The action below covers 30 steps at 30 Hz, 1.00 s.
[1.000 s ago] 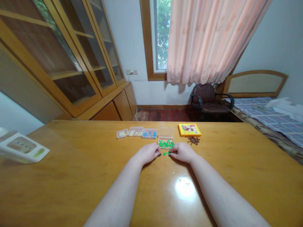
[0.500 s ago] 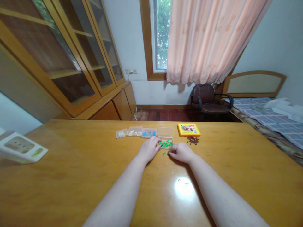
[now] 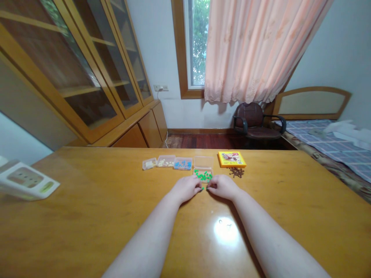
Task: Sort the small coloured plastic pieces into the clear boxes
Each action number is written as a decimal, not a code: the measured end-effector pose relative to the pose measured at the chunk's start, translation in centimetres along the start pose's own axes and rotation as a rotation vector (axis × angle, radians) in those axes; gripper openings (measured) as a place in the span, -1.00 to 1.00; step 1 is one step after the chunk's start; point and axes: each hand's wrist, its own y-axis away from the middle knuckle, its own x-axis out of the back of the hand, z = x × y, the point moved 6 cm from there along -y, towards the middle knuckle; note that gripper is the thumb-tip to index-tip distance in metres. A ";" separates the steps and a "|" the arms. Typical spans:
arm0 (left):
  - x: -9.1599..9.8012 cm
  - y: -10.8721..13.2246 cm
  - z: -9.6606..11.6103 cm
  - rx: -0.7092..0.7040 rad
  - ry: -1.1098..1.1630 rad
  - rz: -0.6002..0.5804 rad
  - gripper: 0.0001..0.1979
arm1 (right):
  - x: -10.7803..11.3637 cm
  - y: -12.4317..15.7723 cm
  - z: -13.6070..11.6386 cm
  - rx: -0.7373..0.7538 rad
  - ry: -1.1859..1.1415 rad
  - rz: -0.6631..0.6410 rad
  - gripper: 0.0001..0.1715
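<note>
- Back toward me is coming my left hand (image 3: 187,188). Half a second ago it was reaching up against the left side of the clear box (image 3: 203,161), and now it is settling lower, at mid-frame, level with the other hand.
- Barely shifting at all is my right hand (image 3: 223,186). It is staying just right of centre, knuckles up, fingers tucked under.
- Both hands are now closing in on each other, fingertips almost meeting, each one narrow and curled tight.
- Peeking out between those fingertips is a loose green piece (image 3: 203,188), lying on the table (image 3: 87,200). I cannot tell whether either hand is really pinching it or only touching it.
- Sitting in the base of the clear box, just above my fingertips in the frame, are the other green pieces (image 3: 203,175), and neither hand is touching them now.
- Reading it as it stands, I am judging that the left hand is finished at the box for the moment and both hands are working on that single loose piece.
- Nothing else is moving: the blue pieces box (image 3: 183,163) is holding its place left of the clear box, the yellow box (image 3: 232,158) is sitting up and to the right of my hands, and the brown bits (image 3: 237,172) are lying just below it.
</note>
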 end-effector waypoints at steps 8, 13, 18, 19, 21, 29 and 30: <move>0.1 0.0 0.2 -0.031 -0.027 0.024 -0.84 | 0.3 0.0 -0.2 -0.001 0.070 -0.003 -0.76; 0.2 0.0 0.1 -0.034 -0.038 0.038 -0.83 | 0.2 0.0 -0.8 0.036 0.097 0.017 -0.76; 0.5 0.0 0.1 -0.036 -0.038 0.058 -0.83 | 0.1 0.0 -0.7 0.039 0.072 0.029 -0.77; 0.6 0.0 0.1 -0.035 -0.040 0.072 -0.83 | 0.1 0.0 -0.7 0.039 0.065 0.029 -0.77; 0.9 0.0 -0.1 -0.019 -0.047 0.125 -0.81 | 0.1 0.0 -0.6 0.031 0.045 0.035 -0.78; 1.0 -0.5 -1.7 0.109 -0.020 0.265 -0.77 | 1.0 0.1 -0.1 -0.018 -0.048 0.171 -0.72; 0.9 -0.6 -1.6 0.100 -0.020 0.255 -0.76 | 1.1 0.1 0.0 -0.022 -0.053 0.193 -0.70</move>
